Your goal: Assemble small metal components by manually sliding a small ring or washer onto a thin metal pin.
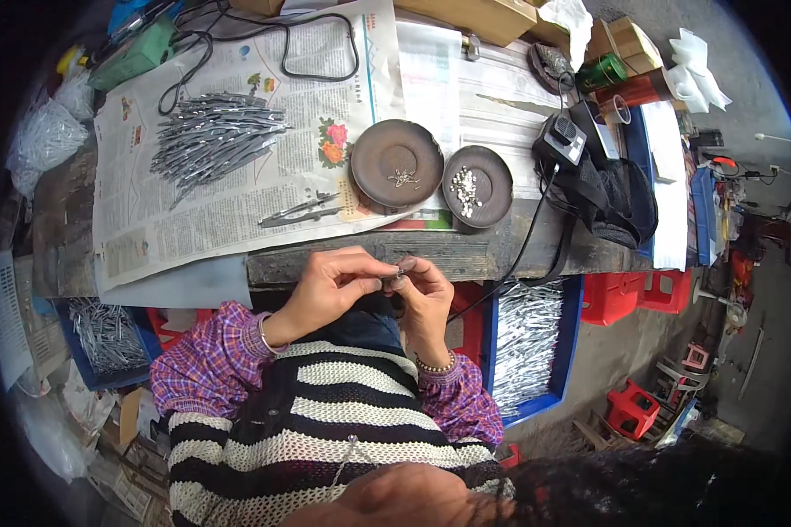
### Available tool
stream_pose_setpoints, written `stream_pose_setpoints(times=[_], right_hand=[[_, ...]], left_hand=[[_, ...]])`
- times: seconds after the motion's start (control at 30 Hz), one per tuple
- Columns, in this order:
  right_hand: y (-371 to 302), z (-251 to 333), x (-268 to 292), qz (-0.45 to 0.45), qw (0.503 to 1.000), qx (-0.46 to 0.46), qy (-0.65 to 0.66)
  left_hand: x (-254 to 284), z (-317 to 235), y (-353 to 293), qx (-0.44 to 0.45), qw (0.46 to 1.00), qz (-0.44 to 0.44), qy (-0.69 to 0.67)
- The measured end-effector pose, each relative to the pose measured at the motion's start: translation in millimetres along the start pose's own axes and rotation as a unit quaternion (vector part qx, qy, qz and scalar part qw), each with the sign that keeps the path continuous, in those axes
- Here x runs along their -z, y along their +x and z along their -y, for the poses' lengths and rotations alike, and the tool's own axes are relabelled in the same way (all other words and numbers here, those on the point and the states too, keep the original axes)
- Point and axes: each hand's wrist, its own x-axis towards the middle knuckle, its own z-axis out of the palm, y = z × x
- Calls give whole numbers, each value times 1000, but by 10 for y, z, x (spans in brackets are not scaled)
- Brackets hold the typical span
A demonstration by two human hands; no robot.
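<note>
My left hand (332, 285) and my right hand (424, 297) meet in front of the bench edge, thumbs and fingertips pinched together. Between them is something small and dark (398, 274), mostly covered by the fingers, so its kind is unclear. Just beyond lies a metal drawing compass (301, 212) on newspaper. A brown round dish (376, 155) holds small brass-coloured bits (403, 178). Beside it, a smaller dark dish (497, 195) contains little pale silvery pieces (465, 188). Farther left is a heap of slim grey metal pieces (215, 140).
Newspaper (163, 235) covers much of the wooden bench (369, 255). A black cable (286, 53) loops across the back. At right stand a black device (561, 140) and a black bag (620, 206). Blue crates of metal pieces (527, 338) flank me; red stools (631, 407) stand at right.
</note>
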Motion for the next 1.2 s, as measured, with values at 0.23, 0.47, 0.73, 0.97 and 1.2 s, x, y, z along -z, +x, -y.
stream_pose_setpoints(times=[0.23, 0.47, 0.73, 0.97, 1.2], right_hand=[[-25, 58, -34, -39, 998, -27, -33], [-20, 79, -29, -14, 998, -43, -48], [-47, 60, -75, -30, 996, -18, -86], [-27, 98, -92, -25, 989, 13, -145], [9, 107, -77, 26, 942, 117, -314]], left_hand=[[-17, 29, 3, -110, 984, -48, 133], [-18, 43, 8, -104, 986, -56, 117], [-13, 42, 23, -106, 987, -57, 110], [-25, 57, 37, -91, 989, -57, 103], [-2, 29, 31, -83, 990, -54, 100]])
